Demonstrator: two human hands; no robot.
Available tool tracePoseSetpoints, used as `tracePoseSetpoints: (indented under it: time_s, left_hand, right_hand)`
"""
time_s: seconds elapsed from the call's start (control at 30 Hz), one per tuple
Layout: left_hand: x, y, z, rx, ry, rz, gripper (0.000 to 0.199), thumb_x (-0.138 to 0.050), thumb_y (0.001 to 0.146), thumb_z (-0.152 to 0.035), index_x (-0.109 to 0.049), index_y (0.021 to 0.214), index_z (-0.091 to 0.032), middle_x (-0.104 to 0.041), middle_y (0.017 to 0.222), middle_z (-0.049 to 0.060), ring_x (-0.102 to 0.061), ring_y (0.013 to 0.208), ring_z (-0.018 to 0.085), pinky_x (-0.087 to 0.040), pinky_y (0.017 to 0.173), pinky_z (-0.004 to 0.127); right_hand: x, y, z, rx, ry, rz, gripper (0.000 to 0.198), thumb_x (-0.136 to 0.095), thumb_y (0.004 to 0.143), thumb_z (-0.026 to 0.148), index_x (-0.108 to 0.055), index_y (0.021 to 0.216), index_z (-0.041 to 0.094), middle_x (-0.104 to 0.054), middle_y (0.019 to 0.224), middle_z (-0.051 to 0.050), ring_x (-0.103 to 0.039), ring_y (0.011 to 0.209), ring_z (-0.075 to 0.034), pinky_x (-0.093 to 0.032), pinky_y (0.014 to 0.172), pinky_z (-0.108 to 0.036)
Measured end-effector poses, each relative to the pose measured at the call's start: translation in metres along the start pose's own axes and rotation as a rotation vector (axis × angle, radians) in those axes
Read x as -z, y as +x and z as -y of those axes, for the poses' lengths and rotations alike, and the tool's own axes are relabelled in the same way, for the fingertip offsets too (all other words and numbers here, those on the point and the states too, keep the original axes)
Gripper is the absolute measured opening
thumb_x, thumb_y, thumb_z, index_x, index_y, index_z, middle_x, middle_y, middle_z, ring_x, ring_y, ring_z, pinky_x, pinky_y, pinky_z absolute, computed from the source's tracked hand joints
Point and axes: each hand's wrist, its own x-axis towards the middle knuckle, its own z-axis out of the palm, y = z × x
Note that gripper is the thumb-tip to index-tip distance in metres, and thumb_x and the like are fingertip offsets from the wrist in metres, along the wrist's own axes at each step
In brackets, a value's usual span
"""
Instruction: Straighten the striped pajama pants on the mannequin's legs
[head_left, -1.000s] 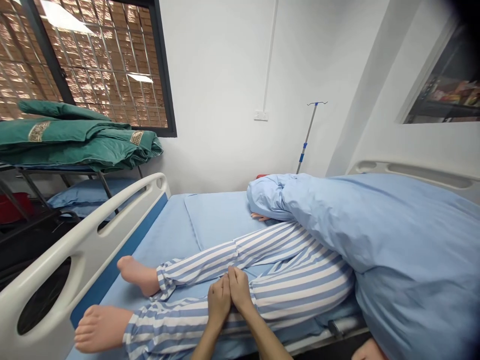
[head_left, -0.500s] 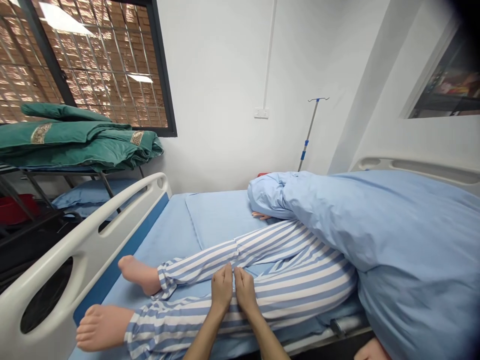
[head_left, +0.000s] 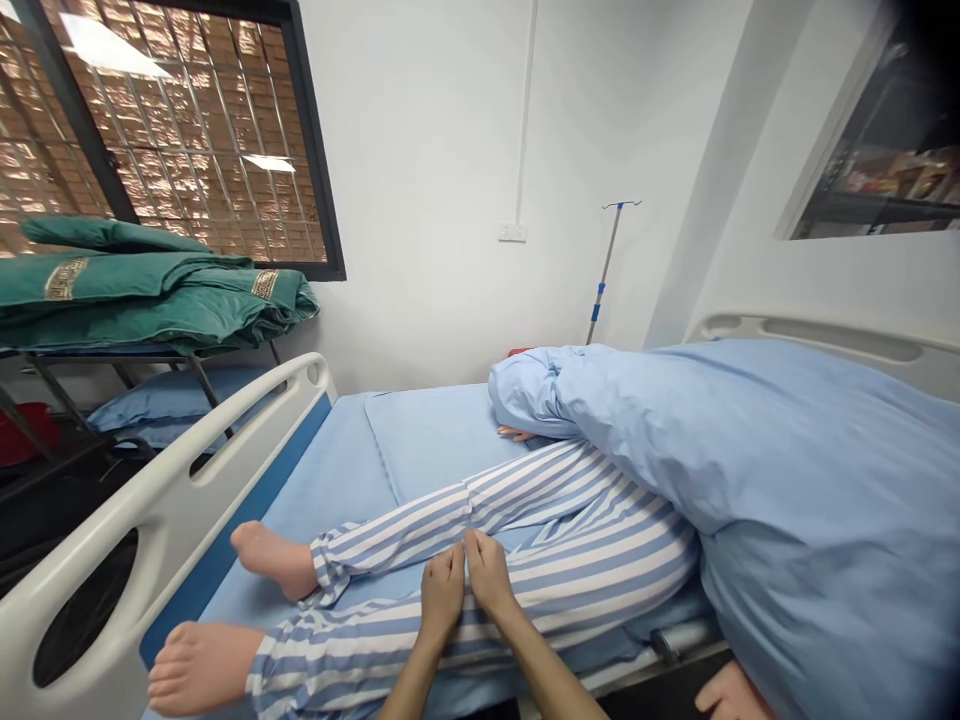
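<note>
A manikin in blue-and-white striped trousers lies on the bed, its far foot and near foot bare. Over the near leg, around the knee, my left hand and my right hand are side by side, almost touching. Both are closed into fists, with no object showing in them. My right fist reaches slightly farther forward than the left. Whether the fists press on the trousers is hard to see. A bunched light-blue quilt covers the manikin's upper part.
The bed's footboard rises at the left, its headboard at the right. A drip stand is beyond the bed. Folded green covers lie on a frame by the window. A manikin hand hangs at the near side.
My right fist has shifted forward a little and my left fist back a little, both staying closed. The view has turned slightly to the right. The manikin lies as before.
</note>
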Motion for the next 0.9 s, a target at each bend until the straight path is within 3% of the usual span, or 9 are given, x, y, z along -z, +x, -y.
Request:
tracePoseSetpoints:
  time_s: [0.2,0.3,0.47,0.57,0.73,0.9]
  left_hand:
    - [0.000,-0.001,-0.003,0.022,-0.014,-0.001,0.041,-0.025,0.079,-0.039,-0.046,0.052,-0.017,-0.051,0.052,0.001,-0.044,0.054,0.011,-0.029,0.055,0.022]
    - [0.004,0.002,-0.016,0.062,-0.044,-0.030,0.040,-0.026,0.078,-0.039,-0.041,0.049,-0.017,-0.046,0.047,0.000,-0.040,0.050,0.011,-0.027,0.052,0.022]
    - [0.009,0.009,-0.045,-0.054,-0.147,-0.040,0.039,-0.028,0.078,-0.038,-0.035,0.046,-0.017,-0.039,0.044,-0.003,-0.034,0.046,0.008,-0.026,0.049,0.021]
    - [0.000,0.008,-0.036,-0.016,-0.121,-0.054,0.040,-0.027,0.078,-0.037,-0.042,0.047,-0.017,-0.044,0.045,-0.001,-0.038,0.046,0.010,-0.028,0.049,0.022]
    - [-0.016,0.002,-0.006,-0.020,0.088,-0.019,0.035,-0.030,0.077,-0.033,-0.058,0.064,-0.018,-0.061,0.065,0.005,-0.053,0.065,0.015,-0.034,0.061,0.024]
    - [-0.014,-0.001,-0.008,-0.068,0.100,0.046,0.040,-0.024,0.080,-0.033,-0.056,0.063,-0.018,-0.061,0.065,0.005,-0.053,0.063,0.014,-0.033,0.060,0.024]
  right_hand:
    - [0.003,-0.007,-0.008,0.016,-0.040,-0.041,0.036,-0.030,0.082,0.033,-0.045,0.054,0.016,-0.046,0.049,0.001,-0.040,0.048,-0.009,-0.025,0.049,-0.021]
    - [0.003,-0.010,-0.010,-0.001,-0.037,-0.070,0.036,-0.029,0.082,0.033,-0.045,0.054,0.016,-0.047,0.050,0.001,-0.041,0.049,-0.009,-0.026,0.050,-0.021]
    - [0.006,-0.009,-0.010,0.001,0.045,-0.044,0.038,-0.029,0.082,0.036,-0.048,0.056,0.016,-0.049,0.053,0.000,-0.041,0.050,-0.010,-0.028,0.049,-0.020]
    - [0.005,-0.009,-0.011,-0.014,0.071,-0.066,0.037,-0.029,0.082,0.037,-0.046,0.057,0.016,-0.048,0.053,0.000,-0.041,0.050,-0.010,-0.029,0.049,-0.021]
    - [0.005,-0.007,-0.009,-0.048,0.102,-0.076,0.035,-0.029,0.081,0.037,-0.042,0.056,0.016,-0.046,0.052,0.001,-0.042,0.051,-0.010,-0.029,0.049,-0.021]
    - [0.019,0.002,0.002,-0.003,0.034,-0.010,0.038,-0.029,0.082,0.037,-0.041,0.052,0.016,-0.043,0.048,0.002,-0.038,0.048,-0.009,-0.026,0.048,-0.020]
